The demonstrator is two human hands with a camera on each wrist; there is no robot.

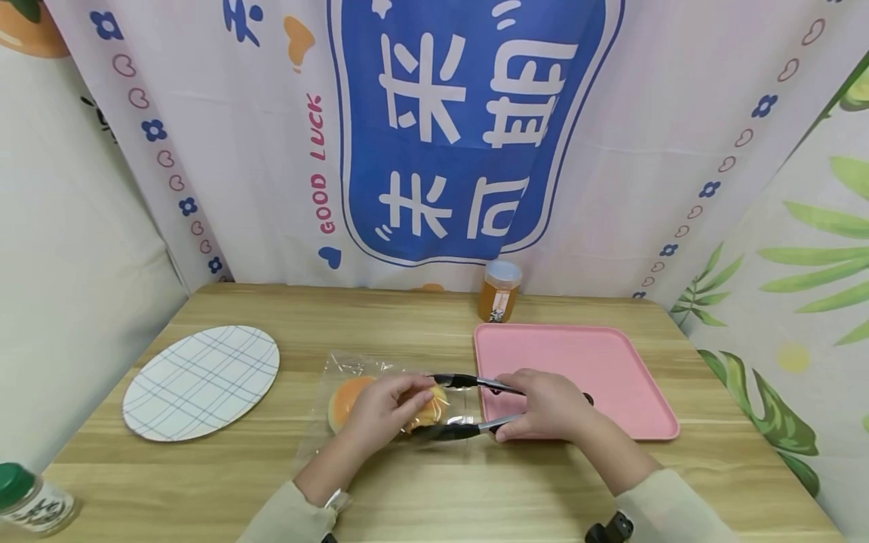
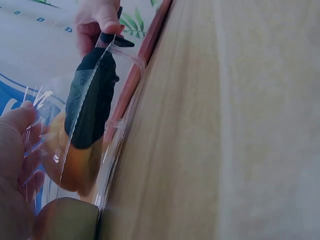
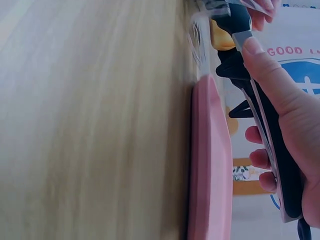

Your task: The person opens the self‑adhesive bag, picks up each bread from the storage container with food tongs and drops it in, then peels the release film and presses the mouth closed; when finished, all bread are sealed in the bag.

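Observation:
A clear plastic bag [image 1: 342, 365] lies on the table with a round golden bun [image 1: 348, 395] at its left end. My left hand [image 1: 377, 413] pinches the upper film of the bag, as the left wrist view shows. My right hand [image 1: 553, 406] grips metal tongs [image 3: 280, 145] with black handles and black tips. The tongs' spread tips reach into the bag's right end, on either side of a second piece of bread [image 1: 436, 407]. In the left wrist view a black tip [image 2: 92, 100] covers part of that bread; whether it presses on it I cannot tell.
A pink tray [image 1: 570, 354] sits under and beyond my right hand. Behind it stands a jar of amber contents [image 1: 498, 294]. An oval checked plate [image 1: 204, 381] lies at left, and a green-capped shaker [image 1: 34, 498] stands at the near left corner.

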